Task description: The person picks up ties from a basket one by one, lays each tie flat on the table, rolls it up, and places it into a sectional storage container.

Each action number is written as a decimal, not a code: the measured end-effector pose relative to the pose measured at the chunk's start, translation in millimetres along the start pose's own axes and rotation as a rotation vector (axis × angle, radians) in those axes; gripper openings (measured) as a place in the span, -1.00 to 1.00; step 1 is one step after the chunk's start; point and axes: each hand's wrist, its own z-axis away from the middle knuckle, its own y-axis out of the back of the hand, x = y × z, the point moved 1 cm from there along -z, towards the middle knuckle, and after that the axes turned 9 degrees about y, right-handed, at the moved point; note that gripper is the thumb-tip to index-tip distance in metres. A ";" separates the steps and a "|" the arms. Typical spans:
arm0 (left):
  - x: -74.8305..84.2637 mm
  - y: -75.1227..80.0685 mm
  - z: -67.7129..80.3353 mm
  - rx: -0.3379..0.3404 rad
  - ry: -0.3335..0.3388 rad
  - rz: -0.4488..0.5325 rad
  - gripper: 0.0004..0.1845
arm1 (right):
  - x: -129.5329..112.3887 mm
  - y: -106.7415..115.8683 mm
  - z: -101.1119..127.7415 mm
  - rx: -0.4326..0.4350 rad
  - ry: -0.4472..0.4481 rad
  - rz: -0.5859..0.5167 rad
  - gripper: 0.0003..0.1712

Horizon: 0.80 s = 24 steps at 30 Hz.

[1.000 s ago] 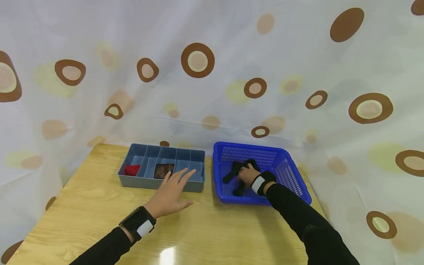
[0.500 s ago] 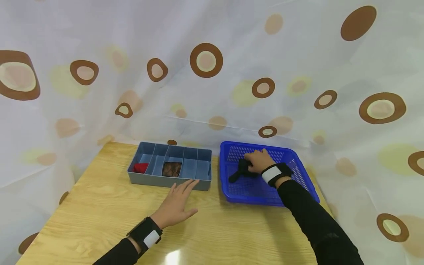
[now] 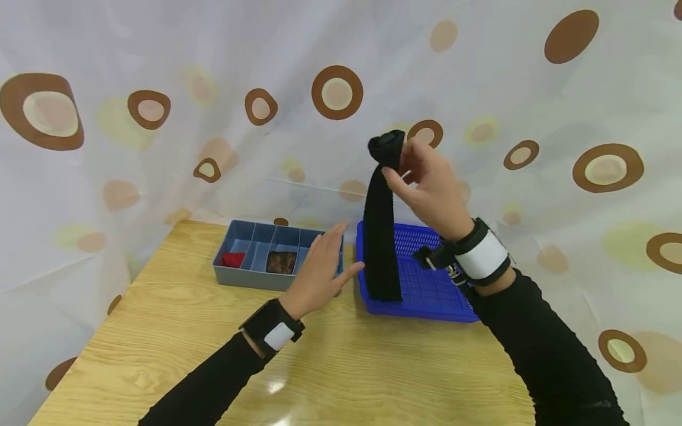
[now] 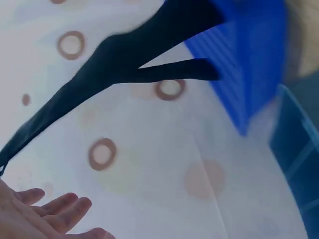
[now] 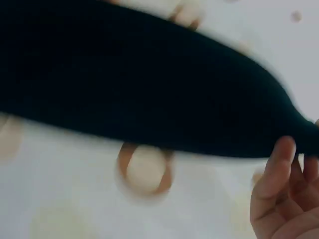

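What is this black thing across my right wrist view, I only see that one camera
Observer: A black sock, pinched at its top by the right hand and hanging down over a blue basket.
Operator: Where's the other hand?
Observer: The left hand is open, fingers straight, just left of the sock.
Operator: Anything else on the table?
Observer: A grey divided tray left of the basket, holding a red item and a brown one.

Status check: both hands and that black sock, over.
Right hand pinches black sock by its top, hanging over blue basket. Left hand open beside it, near grey organiser. Nothing in the way.
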 end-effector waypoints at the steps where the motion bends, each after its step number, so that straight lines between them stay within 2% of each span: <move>1: 5.3 -0.3 -3.1 -0.019 -0.002 0.056 -0.22 | -8.8 -5.8 -1.9 -0.009 -0.001 -0.045 -0.79; 4: 13.2 -7.2 -7.5 -0.120 0.041 0.243 -0.29 | -27.0 -21.8 -4.6 -0.028 -0.012 -0.129 -0.71; 6: 10.7 -13.9 -6.0 -0.205 0.097 0.352 -0.38 | -32.0 -26.2 -5.3 0.012 0.001 -0.139 -0.62; 8: 2.2 -19.3 -1.1 -0.283 0.146 0.413 -0.50 | -30.2 -23.5 -5.5 0.097 0.019 -0.157 -0.57; 10: -12.0 -21.4 7.4 -0.366 0.174 0.428 -0.58 | -23.4 -13.9 -4.3 0.211 0.025 -0.212 -0.61; 13: -39.2 -15.7 23.6 -0.472 0.167 0.420 -0.64 | -6.2 8.3 2.0 0.387 -0.011 -0.327 -0.70; 16: -67.9 -1.9 38.2 -0.529 0.170 0.423 -0.65 | 14.6 30.3 17.7 0.532 -0.116 -0.432 -0.69; 19: -92.1 13.4 48.5 -0.545 0.198 0.410 -0.66 | 37.4 42.9 44.6 0.594 -0.264 -0.464 -0.63; 21: -105.1 21.8 54.1 -0.553 0.228 0.402 -0.65 | 52.0 44.0 68.6 0.585 -0.386 -0.443 -0.55; 24: -122.8 30.4 61.6 -0.592 0.270 0.387 -0.67 | 69.4 37.5 111.9 0.487 -0.573 -0.361 -0.53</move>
